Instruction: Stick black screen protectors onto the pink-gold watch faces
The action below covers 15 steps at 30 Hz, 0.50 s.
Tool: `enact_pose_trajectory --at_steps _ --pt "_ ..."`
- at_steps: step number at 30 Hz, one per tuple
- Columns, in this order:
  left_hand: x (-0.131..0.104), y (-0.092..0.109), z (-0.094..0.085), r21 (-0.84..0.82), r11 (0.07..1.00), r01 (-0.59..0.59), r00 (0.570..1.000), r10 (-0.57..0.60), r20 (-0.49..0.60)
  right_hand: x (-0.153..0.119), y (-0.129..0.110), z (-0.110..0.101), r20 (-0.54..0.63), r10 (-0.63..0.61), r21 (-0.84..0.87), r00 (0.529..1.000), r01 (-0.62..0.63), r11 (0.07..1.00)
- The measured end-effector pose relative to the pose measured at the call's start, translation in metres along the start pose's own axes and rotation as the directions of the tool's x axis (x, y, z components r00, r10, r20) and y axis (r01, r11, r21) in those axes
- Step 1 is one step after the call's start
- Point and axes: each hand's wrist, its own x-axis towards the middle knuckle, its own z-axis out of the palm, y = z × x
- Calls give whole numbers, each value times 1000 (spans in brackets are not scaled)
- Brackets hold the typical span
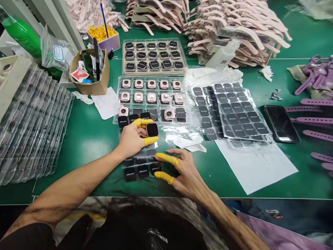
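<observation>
The left hand (132, 137) pinches a smartwatch case (152, 130) by its edges between thumb and index finger, black screen facing up. Yellow finger cots (168, 159) cover the thumb and index finger of each hand. The right hand (183, 168), at 5 o'clock from the case, has its thumb and index finger spread apart at the right edge of a sheet of HiFuture stickers (143, 171); whether the fingertips touch it, I cannot tell. That sheet lies at about 7 o'clock from the case, partly beneath the left hand.

At 12 o'clock is a clear blister tray (145, 90) with 12 pink smartwatches (151, 84) visible, backs up. Farther along 12 o'clock, a tray (153, 72) carries 15 black square pieces (153, 54). More sticker sheets (240, 118) sit at 3 o'clock, with a smartphone (281, 124) beyond them. Pink watch bands (241, 24) are heaped at 1 o'clock; stacked blister trays (33, 125) stand at 9 o'clock.
</observation>
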Motion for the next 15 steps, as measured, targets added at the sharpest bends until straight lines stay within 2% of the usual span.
enact_pose_trajectory --at_steps 3,5,6,8,9,11,13,15 --pt "-1 1 0 -12 1000 11 1000 -12 -3 20 -4 -9 -19 -6 39 1000 6 999" --pt "-2 3 0 -2 1000 31 999 -31 -22 45 -6 -25 -150 33 12 988 -31 999" --pt "-2 4 1 10 999 38 999 -38 -33 60 -7 -33 -251 86 -17 964 -93 996" --pt "-3 7 1 34 998 44 998 -43 -39 92 -9 -49 -419 217 -84 882 -275 958" --pt "-4 8 2 39 998 43 999 -42 -35 107 -10 -53 -426 268 -135 864 -354 925" --pt "-5 9 2 42 998 37 999 -36 -26 133 -12 -57 -341 342 -285 875 -443 850" --pt "-6 9 2 55 998 31 999 -31 -10 148 -15 -55 -243 390 -423 888 -459 781" --pt "-7 7 1 77 997 15 1000 -15 5 153 -17 -51 -226 408 -493 884 -465 735"
